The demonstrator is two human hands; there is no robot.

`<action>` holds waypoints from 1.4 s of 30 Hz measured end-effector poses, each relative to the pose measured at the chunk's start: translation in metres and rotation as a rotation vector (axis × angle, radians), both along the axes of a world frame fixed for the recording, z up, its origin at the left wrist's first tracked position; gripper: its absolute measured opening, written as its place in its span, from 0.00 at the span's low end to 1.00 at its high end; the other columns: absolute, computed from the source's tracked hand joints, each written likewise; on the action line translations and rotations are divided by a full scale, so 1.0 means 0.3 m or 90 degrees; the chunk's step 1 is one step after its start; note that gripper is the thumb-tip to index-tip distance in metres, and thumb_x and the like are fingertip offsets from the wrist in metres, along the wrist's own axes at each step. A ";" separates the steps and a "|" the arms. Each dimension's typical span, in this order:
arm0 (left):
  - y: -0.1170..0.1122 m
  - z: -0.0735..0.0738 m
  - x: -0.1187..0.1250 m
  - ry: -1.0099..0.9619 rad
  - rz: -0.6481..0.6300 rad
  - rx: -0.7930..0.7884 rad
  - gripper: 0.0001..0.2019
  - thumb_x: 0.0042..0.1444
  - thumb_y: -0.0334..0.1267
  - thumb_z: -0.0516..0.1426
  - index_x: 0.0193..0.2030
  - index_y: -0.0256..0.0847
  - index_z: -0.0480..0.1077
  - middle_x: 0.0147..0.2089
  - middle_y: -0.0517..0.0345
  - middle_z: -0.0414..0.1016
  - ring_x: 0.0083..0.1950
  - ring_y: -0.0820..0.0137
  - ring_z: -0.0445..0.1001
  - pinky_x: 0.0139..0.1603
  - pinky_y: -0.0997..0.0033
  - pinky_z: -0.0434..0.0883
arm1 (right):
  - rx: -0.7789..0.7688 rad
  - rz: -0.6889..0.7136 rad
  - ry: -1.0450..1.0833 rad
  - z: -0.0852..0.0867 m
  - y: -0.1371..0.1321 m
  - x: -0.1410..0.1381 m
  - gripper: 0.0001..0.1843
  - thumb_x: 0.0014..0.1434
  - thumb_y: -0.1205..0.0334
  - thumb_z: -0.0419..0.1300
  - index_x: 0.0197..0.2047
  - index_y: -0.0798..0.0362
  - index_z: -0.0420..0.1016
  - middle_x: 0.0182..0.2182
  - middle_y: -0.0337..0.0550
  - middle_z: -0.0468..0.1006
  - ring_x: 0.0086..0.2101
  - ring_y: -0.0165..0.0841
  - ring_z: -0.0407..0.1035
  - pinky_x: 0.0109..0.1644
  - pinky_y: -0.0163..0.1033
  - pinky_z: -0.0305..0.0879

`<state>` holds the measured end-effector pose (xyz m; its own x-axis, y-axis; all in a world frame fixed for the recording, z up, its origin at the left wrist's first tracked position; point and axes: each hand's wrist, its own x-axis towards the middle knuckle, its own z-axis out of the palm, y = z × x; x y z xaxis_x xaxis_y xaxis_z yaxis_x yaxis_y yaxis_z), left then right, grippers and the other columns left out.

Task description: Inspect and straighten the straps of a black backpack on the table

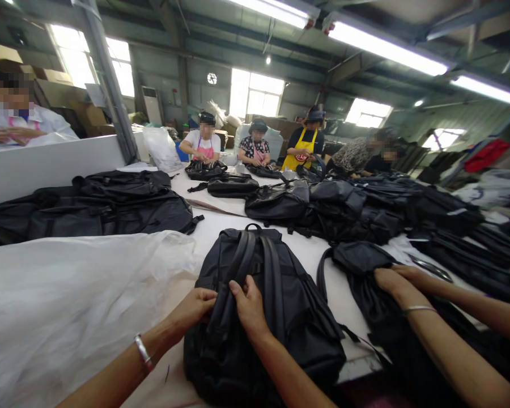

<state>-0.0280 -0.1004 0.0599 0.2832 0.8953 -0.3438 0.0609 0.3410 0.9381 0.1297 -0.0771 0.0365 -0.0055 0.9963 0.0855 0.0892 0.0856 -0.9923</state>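
A black backpack [300, 317] lies in front of me with its strap side up and its top loop pointing away. Two padded shoulder straps run down it. My left hand [199, 306], below a silver bracelet, closes its fingers on the outer edge of the left shoulder strap [243, 255]. On that strap's other edge is my right hand [250, 309], thumb and fingers bent around it. My left fingertips are partly hidden by the strap.
At right, a co-worker's hands [397, 280] handle another black bag [361, 260]. Black bags [323, 204] pile up across the white table [221, 218], and more bags [110, 204] lie at left. Clear plastic sheeting [80, 306] covers the near left. Several people work at the far side.
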 end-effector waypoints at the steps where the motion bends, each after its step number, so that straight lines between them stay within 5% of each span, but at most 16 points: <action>1: -0.003 0.005 -0.002 -0.003 -0.005 -0.013 0.12 0.50 0.44 0.59 0.27 0.36 0.72 0.23 0.60 0.70 0.24 0.74 0.64 0.27 0.77 0.59 | 0.003 -0.008 -0.004 -0.001 0.000 0.000 0.14 0.56 0.49 0.60 0.36 0.51 0.70 0.32 0.42 0.76 0.34 0.35 0.68 0.37 0.36 0.64; 7: -0.014 0.027 -0.008 -0.110 0.028 -0.100 0.15 0.53 0.47 0.57 0.37 0.36 0.74 0.35 0.54 0.76 0.36 0.68 0.73 0.37 0.73 0.67 | 0.021 -0.052 -0.078 0.012 -0.003 -0.004 0.13 0.56 0.50 0.58 0.36 0.51 0.69 0.31 0.42 0.75 0.34 0.36 0.67 0.38 0.36 0.62; 12: -0.006 0.039 0.031 -0.071 0.036 -0.114 0.19 0.47 0.51 0.65 0.31 0.32 0.73 0.28 0.52 0.76 0.26 0.71 0.71 0.27 0.76 0.65 | 0.015 -0.089 -0.134 0.018 0.000 -0.002 0.12 0.57 0.50 0.58 0.33 0.51 0.66 0.29 0.40 0.71 0.32 0.35 0.66 0.37 0.37 0.59; 22: 0.008 -0.011 0.074 -0.102 0.085 -0.142 0.14 0.43 0.42 0.67 0.30 0.31 0.74 0.27 0.50 0.78 0.25 0.69 0.74 0.27 0.74 0.69 | 0.000 -0.068 -0.089 -0.018 0.011 0.010 0.13 0.55 0.50 0.59 0.31 0.50 0.64 0.25 0.37 0.67 0.28 0.32 0.63 0.33 0.36 0.59; 34: 0.042 -0.040 0.039 -0.116 0.034 -0.200 0.12 0.47 0.40 0.65 0.32 0.30 0.75 0.29 0.49 0.78 0.28 0.70 0.74 0.30 0.76 0.70 | -0.129 -0.009 0.101 -0.081 0.027 0.042 0.16 0.60 0.48 0.52 0.35 0.52 0.67 0.28 0.39 0.72 0.30 0.33 0.70 0.30 0.35 0.66; 38: 0.051 0.009 0.032 -0.116 0.002 -0.206 0.14 0.49 0.41 0.65 0.35 0.29 0.75 0.32 0.47 0.78 0.30 0.69 0.75 0.32 0.76 0.70 | -0.163 0.038 0.115 -0.054 0.009 0.058 0.07 0.59 0.61 0.51 0.38 0.52 0.67 0.34 0.42 0.74 0.33 0.33 0.72 0.32 0.36 0.69; 42: 0.062 0.091 0.008 -0.054 -0.040 -0.149 0.15 0.48 0.42 0.65 0.36 0.30 0.75 0.34 0.46 0.79 0.30 0.69 0.75 0.30 0.76 0.68 | -0.045 0.190 -0.041 0.000 -0.040 0.097 0.18 0.52 0.70 0.55 0.47 0.50 0.68 0.43 0.42 0.75 0.36 0.32 0.72 0.41 0.37 0.69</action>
<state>-0.0257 -0.0817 0.0870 0.3720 0.7740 -0.5124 0.0128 0.5477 0.8366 0.1587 -0.0891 0.0366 -0.3012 0.9535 0.0055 0.1337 0.0479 -0.9899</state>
